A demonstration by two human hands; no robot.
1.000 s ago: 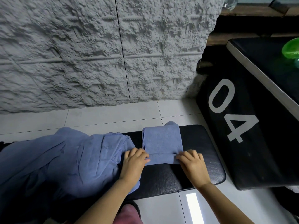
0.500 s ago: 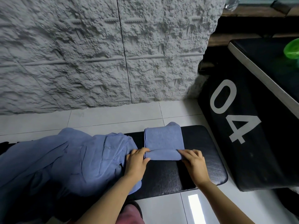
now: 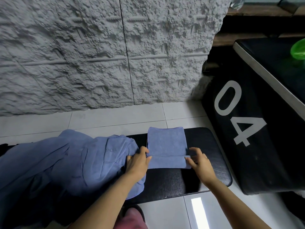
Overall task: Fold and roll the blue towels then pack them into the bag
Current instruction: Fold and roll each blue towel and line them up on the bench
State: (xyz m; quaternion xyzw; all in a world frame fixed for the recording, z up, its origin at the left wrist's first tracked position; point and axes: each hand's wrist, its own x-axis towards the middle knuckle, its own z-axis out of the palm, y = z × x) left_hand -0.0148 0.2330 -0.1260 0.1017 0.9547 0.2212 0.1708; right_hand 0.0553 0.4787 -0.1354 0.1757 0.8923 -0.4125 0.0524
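Observation:
A folded blue towel lies flat on the black padded bench, its near edge turned over into a low flap. My left hand pinches the left end of that flap with thumb and fingers. At the flap's right end is my right hand, fingertips on the cloth. A heap of loose blue towels covers the bench's left part, touching my left wrist. No bag shows in view.
A black box marked "04" stands close to the right of the bench, with a green object on its top. A rough grey wall rises beyond the white tiled floor. A pink shoe is below the bench.
The towel's near edge has been rolled over away from me, so the flap now lies farther up the towel. Both hands moved forward with it.

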